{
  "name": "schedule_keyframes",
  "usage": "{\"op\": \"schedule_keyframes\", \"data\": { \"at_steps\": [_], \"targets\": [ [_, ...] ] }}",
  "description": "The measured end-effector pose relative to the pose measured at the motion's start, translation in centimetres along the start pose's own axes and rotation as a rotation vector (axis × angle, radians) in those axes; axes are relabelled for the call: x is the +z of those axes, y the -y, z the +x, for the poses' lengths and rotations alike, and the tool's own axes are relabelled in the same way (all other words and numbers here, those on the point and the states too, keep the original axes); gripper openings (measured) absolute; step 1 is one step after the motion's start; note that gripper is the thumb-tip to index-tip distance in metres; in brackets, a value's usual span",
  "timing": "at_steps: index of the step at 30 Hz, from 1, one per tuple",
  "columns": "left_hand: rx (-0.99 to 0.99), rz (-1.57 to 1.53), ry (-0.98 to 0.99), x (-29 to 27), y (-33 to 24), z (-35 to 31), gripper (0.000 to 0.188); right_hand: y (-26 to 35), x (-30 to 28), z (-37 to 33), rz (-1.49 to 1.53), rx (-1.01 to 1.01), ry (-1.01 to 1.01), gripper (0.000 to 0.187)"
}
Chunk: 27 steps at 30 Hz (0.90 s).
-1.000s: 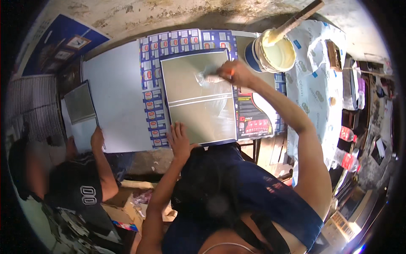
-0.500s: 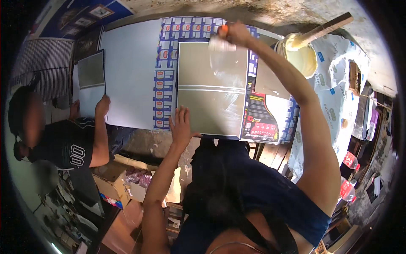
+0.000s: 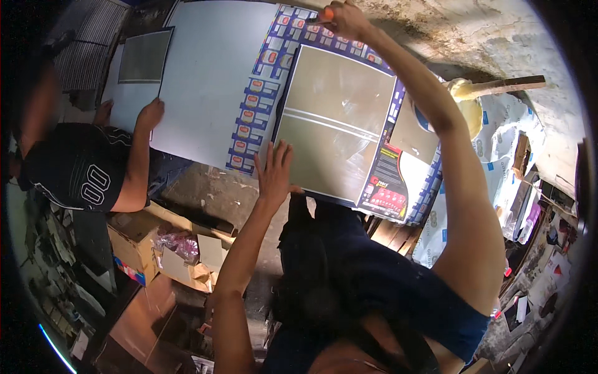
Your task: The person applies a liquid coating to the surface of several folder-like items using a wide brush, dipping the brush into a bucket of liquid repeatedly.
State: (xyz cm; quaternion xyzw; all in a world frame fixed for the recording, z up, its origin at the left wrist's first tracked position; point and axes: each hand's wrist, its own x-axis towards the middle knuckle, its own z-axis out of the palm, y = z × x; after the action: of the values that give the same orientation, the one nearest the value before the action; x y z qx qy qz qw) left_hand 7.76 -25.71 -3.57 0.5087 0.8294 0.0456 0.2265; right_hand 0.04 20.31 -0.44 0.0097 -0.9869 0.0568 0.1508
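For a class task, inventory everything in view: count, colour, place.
Striped panel: 1, tan, centre
Smaller panel: 1, tan, left
Board: 1, white, left
Patterned sheeting: count unclear, blue, around centre
Printed sheet: 1, multicoloured, centre
Bucket: 1, cream, right
Stick: 1, brown, at bucket
Plastic: 1, white, right
Cardboard: count unclear, brown, lower left
Coworker: 1, black-shirted, left
Tool: 1, orange, top
Left hand: 1, bare, on striped panel
Right hand: 1, bare, holding tool

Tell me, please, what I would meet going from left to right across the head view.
Small grey-brown panel → white board → the person's left hand → large panel with white stripes → bucket.
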Motion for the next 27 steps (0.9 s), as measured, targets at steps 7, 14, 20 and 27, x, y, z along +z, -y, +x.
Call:
{"op": "schedule_keyframes", "data": {
  "at_steps": [7, 14, 20, 27],
  "targets": [
    [-0.063, -0.009, 0.033, -0.2, -0.2, 0.4, 0.124, 6.7, 0.7, -0.8, 0.225, -0.028, 0.382, 0.043],
    [-0.06, -0.013, 0.015, -0.4, 0.0, 0.0, 0.123, 5.4, 1.2, 1.5, 0.22, -0.016, 0.246, 0.035],
    [-0.047, -0.032, 0.032, -0.8, -0.4, 0.2, 0.123, 6.0, 1.1, -1.7, -0.031, 0.092, 0.253, 0.027],
    [-0.143, -0.139, -0.004, -0.2, 0.3, -0.4, 0.135, 19.3, 1.0, -12.8, 0.027, -0.301, 0.325, 0.027]
  ]
}}
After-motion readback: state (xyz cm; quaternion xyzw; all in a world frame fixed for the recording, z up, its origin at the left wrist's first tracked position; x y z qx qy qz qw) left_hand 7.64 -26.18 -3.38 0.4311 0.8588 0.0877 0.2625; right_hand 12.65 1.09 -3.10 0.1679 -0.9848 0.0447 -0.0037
